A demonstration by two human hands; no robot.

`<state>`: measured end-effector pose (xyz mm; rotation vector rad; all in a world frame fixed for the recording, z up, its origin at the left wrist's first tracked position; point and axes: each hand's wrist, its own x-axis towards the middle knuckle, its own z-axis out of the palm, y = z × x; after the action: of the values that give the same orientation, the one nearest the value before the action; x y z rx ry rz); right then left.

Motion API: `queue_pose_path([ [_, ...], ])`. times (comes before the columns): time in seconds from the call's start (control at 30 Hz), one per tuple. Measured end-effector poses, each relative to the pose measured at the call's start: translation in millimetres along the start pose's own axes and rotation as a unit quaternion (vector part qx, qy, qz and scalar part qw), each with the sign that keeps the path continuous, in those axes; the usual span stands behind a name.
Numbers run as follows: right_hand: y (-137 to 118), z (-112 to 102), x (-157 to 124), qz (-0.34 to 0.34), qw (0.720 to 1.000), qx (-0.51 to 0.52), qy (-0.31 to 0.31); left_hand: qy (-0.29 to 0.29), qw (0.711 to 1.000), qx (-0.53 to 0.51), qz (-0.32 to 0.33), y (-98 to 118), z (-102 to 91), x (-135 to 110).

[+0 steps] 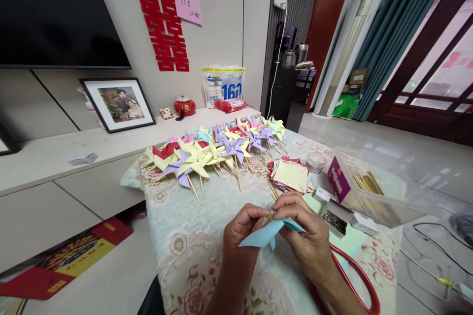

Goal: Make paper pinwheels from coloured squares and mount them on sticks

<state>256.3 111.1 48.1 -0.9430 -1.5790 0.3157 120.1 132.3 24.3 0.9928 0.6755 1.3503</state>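
Note:
A light blue paper pinwheel [264,236] is between my two hands, over the near part of the table. My left hand [246,226] pinches it near its middle, close to the tip of a thin wooden stick. Fingers of my right hand [305,221] are closed on its other side, around the same spot. The small fastening there is too tiny to make out. Just beyond my hands lies a stack of cut paper squares [290,175], with a pale yellow one on top. Finished pinwheels [199,160] in yellow, purple, red and blue lie along the table's far side.
To the right, a clear plastic bin [384,197] holds wooden sticks [369,184]. An open small box of metal pins [334,221] and a round clear container [316,162] stand nearby. Red-handled scissors [360,275] lie by my right forearm. A white cabinet [121,165] borders the table.

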Motion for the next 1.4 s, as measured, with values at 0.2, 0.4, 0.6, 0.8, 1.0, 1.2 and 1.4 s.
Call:
queue_pose_path([
  [0.2, 1.1, 0.2, -1.5, 0.016, 1.000, 0.021, -0.001, -0.002, 0.999, 0.020, 0.039, -2.1, 0.0, -3.0],
  [0.4, 1.2, 0.7, -2.0, 0.015, 0.999, 0.030, -0.003, -0.011, 0.974, 0.164, 0.157, 3.4, -4.6, -6.8],
  [0.6, 0.3, 3.5, -1.8, 0.001, 1.000, 0.019, 0.002, -0.028, 0.941, 0.262, 0.214, 7.3, -9.1, -7.6],
  [0.8, 2.3, 6.5, -6.0, 0.007, 0.999, 0.031, 0.002, -0.012, 0.915, 0.313, 0.255, 6.7, -6.9, -12.3],
  [1.0, 4.8, 7.7, -8.4, 0.029, 0.998, 0.050, 0.008, -0.008, 0.904, 0.335, 0.267, 8.5, -4.6, -16.0],
  [1.2, 4.6, 5.1, -6.0, -0.001, 0.999, 0.034, 0.006, -0.011, 0.899, 0.342, 0.273, 10.1, -4.5, -15.3],
  [1.4, 3.2, 2.8, -3.8, -0.029, 1.000, 0.005, -0.002, -0.010, 0.871, 0.374, 0.318, 10.8, -5.0, -16.1],
])
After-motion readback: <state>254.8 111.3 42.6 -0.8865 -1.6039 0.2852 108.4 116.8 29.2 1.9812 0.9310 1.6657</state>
